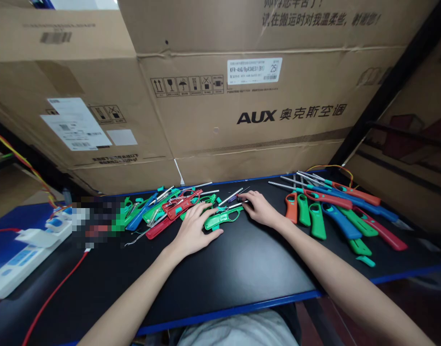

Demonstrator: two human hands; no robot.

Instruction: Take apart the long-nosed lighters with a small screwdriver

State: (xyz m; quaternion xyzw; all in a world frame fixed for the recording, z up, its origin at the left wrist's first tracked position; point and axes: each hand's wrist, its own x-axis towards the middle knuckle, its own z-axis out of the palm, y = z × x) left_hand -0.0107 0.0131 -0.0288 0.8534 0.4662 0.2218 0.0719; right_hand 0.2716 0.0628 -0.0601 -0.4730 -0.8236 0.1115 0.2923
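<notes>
A green gas-lighter shell half (225, 217) lies on the black table, its inside facing up. My left hand (195, 228) rests at its handle end, with the index finger and thumb on either side. My right hand (260, 206) is at the barrel end with fingertips pinched together; what they hold is too small to make out. Close to those fingertips are a dark purple part (234, 196) and a thin metal tube (227, 197). Beyond my left hand lie a red lighter shell (182, 204) and a blue shell (143, 214), among green pieces and loose wires.
Several lighters in orange, green, blue and red, including a blue lighter (341, 220), are piled at the right. A teal piece (365, 261) lies before them. A white power strip (29, 259) and red cable (57, 293) are at left. A large cardboard box (206, 129) stands behind.
</notes>
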